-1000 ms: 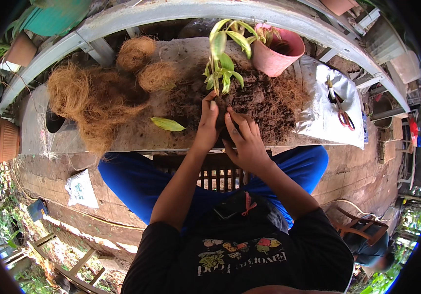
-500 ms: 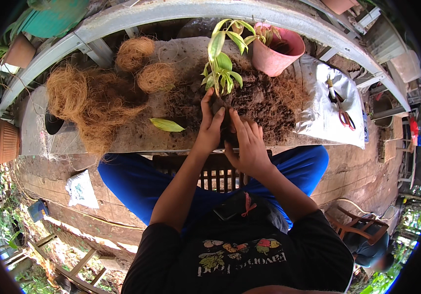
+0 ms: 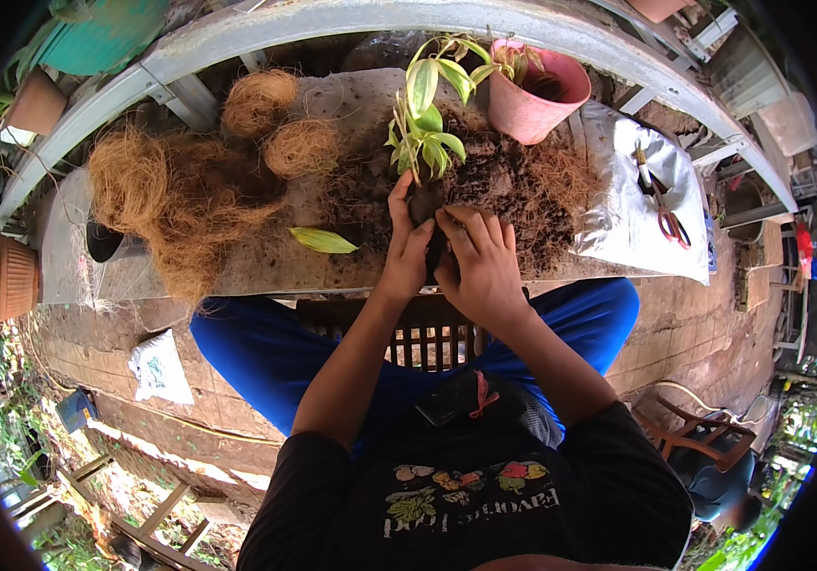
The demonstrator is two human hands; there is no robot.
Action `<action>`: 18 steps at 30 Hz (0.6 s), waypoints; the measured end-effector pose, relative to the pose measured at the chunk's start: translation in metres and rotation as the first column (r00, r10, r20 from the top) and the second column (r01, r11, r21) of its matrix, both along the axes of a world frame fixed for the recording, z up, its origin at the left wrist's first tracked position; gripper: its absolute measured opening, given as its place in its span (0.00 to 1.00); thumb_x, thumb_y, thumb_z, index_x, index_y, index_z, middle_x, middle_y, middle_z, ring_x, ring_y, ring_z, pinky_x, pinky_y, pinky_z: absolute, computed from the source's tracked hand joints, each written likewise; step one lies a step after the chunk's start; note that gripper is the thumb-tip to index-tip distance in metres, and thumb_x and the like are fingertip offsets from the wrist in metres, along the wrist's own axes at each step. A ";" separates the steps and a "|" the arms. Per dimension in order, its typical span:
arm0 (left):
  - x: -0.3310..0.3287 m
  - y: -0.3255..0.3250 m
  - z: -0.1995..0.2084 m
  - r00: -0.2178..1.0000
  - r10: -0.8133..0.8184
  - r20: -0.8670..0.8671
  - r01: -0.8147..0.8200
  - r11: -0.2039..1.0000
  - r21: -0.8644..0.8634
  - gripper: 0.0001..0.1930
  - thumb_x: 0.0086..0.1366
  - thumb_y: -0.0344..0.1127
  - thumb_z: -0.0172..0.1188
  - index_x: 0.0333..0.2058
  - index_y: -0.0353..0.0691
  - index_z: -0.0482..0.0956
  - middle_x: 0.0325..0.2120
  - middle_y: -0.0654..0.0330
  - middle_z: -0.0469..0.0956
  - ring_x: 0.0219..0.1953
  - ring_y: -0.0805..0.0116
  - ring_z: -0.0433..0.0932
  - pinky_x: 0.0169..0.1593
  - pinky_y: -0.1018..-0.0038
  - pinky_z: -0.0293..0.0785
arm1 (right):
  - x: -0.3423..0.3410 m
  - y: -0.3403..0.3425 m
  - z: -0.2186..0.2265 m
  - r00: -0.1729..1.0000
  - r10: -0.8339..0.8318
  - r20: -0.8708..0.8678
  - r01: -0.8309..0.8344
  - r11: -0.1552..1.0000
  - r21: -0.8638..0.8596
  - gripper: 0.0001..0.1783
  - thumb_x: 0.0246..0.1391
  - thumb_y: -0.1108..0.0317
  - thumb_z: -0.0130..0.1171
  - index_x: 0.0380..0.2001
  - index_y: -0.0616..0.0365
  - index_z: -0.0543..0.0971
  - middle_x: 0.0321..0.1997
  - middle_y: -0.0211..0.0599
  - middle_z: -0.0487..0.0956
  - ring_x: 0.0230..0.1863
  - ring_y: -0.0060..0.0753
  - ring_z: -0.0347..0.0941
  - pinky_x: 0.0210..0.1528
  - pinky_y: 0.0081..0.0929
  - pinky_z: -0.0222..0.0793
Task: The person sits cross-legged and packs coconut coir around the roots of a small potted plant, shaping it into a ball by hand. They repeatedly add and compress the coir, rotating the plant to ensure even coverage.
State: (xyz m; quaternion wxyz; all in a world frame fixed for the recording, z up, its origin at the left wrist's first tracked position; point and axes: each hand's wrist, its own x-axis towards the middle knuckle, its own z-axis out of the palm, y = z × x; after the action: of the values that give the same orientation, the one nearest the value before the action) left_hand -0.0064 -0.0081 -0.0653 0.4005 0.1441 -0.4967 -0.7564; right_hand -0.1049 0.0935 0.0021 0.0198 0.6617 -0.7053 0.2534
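A leafy green plant (image 3: 425,124) stands upright at the table's near edge, with a dark soil ball (image 3: 423,206) at the base of its stems. Around the left side of that ball, the fingers and thumb of my left hand (image 3: 409,243) are closed. My right hand (image 3: 483,257) presses the ball's right side with curled fingers. Parts of the ball are hidden behind both hands. Loose dark soil (image 3: 508,190) is spread on the table beyond and to the right. A single yellow-green leaf (image 3: 323,240) lies left of my left hand.
Tangled brown coir fibre (image 3: 175,195) covers the table's left, with two fibre balls, one farther (image 3: 261,100) and one nearer (image 3: 302,148). A pink pot (image 3: 537,100) stands at the back right. Red-handled pruning shears (image 3: 663,205) rest on a white sack (image 3: 618,228). A metal rail (image 3: 399,27) runs behind.
My right hand's fingers have curled in more against the soil ball. The plant's top has tipped slightly to the left. My left hand keeps its hold.
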 end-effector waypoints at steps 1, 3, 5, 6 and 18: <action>-0.001 0.001 0.000 1.000 0.007 0.002 -0.007 1.000 -0.011 0.37 0.68 0.30 0.43 0.74 0.42 0.43 0.68 0.52 0.58 0.67 0.60 0.63 0.70 0.65 0.58 | 0.000 0.000 -0.002 1.000 -0.006 0.007 0.006 1.000 0.000 0.36 0.43 0.68 0.63 0.60 0.62 0.72 0.60 0.41 0.70 0.60 0.46 0.67 0.60 0.44 0.61; -0.001 0.001 -0.001 1.000 0.016 0.002 -0.016 1.000 -0.021 0.36 0.68 0.29 0.42 0.74 0.39 0.43 0.67 0.52 0.58 0.67 0.61 0.63 0.70 0.66 0.58 | 0.000 0.000 -0.004 1.000 -0.008 0.022 0.008 1.000 0.003 0.36 0.42 0.68 0.63 0.59 0.62 0.72 0.60 0.41 0.70 0.59 0.46 0.67 0.60 0.43 0.62; -0.001 0.000 -0.004 1.000 0.021 -0.002 -0.021 1.000 -0.020 0.35 0.69 0.28 0.41 0.73 0.38 0.43 0.66 0.51 0.59 0.66 0.63 0.64 0.69 0.66 0.59 | 0.001 0.001 -0.005 0.999 -0.002 0.036 0.002 1.000 0.011 0.36 0.42 0.69 0.64 0.59 0.62 0.72 0.60 0.41 0.70 0.59 0.47 0.68 0.60 0.43 0.62; -0.002 -0.002 -0.006 1.000 0.026 0.008 -0.026 0.999 -0.040 0.34 0.69 0.28 0.40 0.73 0.36 0.44 0.67 0.51 0.58 0.67 0.62 0.63 0.70 0.66 0.58 | 0.000 0.001 -0.005 0.999 -0.005 0.035 0.005 1.000 0.008 0.36 0.42 0.69 0.64 0.59 0.62 0.73 0.60 0.41 0.70 0.59 0.47 0.68 0.60 0.43 0.62; -0.003 -0.003 -0.011 0.994 0.073 0.083 -0.054 0.976 -0.209 0.32 0.72 0.33 0.39 0.73 0.32 0.47 0.69 0.49 0.56 0.69 0.59 0.59 0.72 0.64 0.53 | 0.008 0.004 -0.017 0.997 -0.041 0.061 0.042 0.999 -0.010 0.38 0.42 0.70 0.63 0.61 0.66 0.71 0.60 0.46 0.69 0.57 0.51 0.68 0.59 0.46 0.63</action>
State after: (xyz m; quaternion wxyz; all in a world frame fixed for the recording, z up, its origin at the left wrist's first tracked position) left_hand -0.0096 -0.0115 -0.0760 0.4143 0.1516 -0.5852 -0.6804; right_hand -0.0968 0.0979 -0.0146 0.0073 0.6389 -0.7178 0.2766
